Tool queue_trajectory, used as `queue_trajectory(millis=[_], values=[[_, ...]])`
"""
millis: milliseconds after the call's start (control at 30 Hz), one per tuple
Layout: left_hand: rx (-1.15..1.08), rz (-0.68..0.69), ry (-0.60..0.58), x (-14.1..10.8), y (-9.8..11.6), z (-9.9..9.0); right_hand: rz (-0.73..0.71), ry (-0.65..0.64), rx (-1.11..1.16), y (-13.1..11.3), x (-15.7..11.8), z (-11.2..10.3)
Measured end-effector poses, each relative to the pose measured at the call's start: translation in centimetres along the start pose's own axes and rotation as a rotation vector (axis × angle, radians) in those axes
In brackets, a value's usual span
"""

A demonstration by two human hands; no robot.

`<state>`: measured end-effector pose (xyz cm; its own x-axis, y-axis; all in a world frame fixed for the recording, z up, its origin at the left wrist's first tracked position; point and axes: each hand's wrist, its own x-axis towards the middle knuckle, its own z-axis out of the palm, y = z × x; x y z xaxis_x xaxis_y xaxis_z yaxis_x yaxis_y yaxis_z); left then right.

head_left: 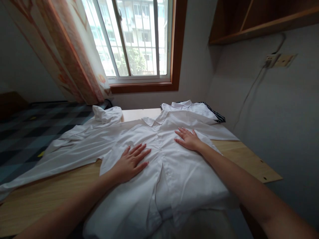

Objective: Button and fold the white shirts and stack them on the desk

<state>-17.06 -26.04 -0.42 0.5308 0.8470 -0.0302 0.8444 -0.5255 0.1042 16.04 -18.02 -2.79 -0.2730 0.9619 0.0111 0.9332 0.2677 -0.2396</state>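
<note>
A white button-front shirt [189, 169] lies spread face up on a wooden table [64, 182], its collar toward the window. My left hand [133, 162] rests flat on the left side of the shirt front, fingers apart. On the other side of the button line, my right hand [188, 139] is also laid flat on the cloth with its fingers spread. Neither hand grips the fabric. One sleeve stretches out to the left past the table's side, and the other reaches right. Below the chest the front edges part slightly, and the hem hangs toward me.
Folded white clothing [183, 105] with a black striped piece [215, 114] sits at the back right. Another crumpled white garment [108, 114] lies at the back left. A checked bed [17, 139] adjoins the left side. A wall with a socket [271, 60] and cord stands right.
</note>
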Motion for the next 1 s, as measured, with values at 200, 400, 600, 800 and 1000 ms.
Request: queue_trajectory(millis=[200, 400, 600, 800, 1000], values=[[0.037, -0.100, 0.005, -1.9, -2.9, -0.1, -0.033, -0.005, 0.003, 0.8, -0.2, -0.1], [0.049, -0.097, 0.023, -2.8, -4.6, -0.1, -0.063, 0.036, 0.011, 1.9, -0.2, 0.1], [0.039, 0.007, 0.033, -4.4, -6.0, -0.5, -0.099, 0.060, 0.028, 2.8, -0.2, 0.2], [0.099, -0.049, 0.042, -5.4, -6.6, -0.3, -0.116, 0.072, -0.003, 4.2, -0.6, 0.0], [0.059, 0.017, 0.121, -6.2, -7.4, -0.7, -0.131, 0.044, -0.031, 7.2, -1.5, -0.3]])
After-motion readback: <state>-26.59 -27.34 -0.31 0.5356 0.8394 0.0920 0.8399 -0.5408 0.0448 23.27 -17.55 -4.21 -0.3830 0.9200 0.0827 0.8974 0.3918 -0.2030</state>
